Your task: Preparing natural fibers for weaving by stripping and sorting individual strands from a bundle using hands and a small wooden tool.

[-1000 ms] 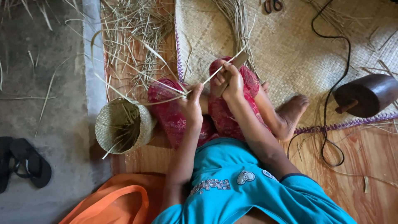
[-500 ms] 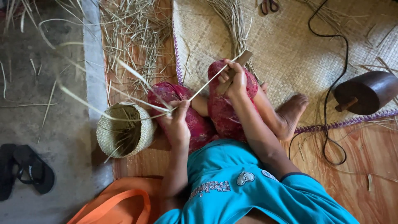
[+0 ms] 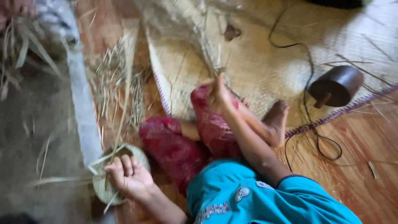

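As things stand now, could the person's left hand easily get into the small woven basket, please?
Probably yes: the left hand is already over the small woven basket, palm up, and nothing but loose straw strips lies across its opening, though the picture is blurred.

Motion-blurred straw pile (image 3: 112, 79), right hand (image 3: 219, 94) contents indistinct
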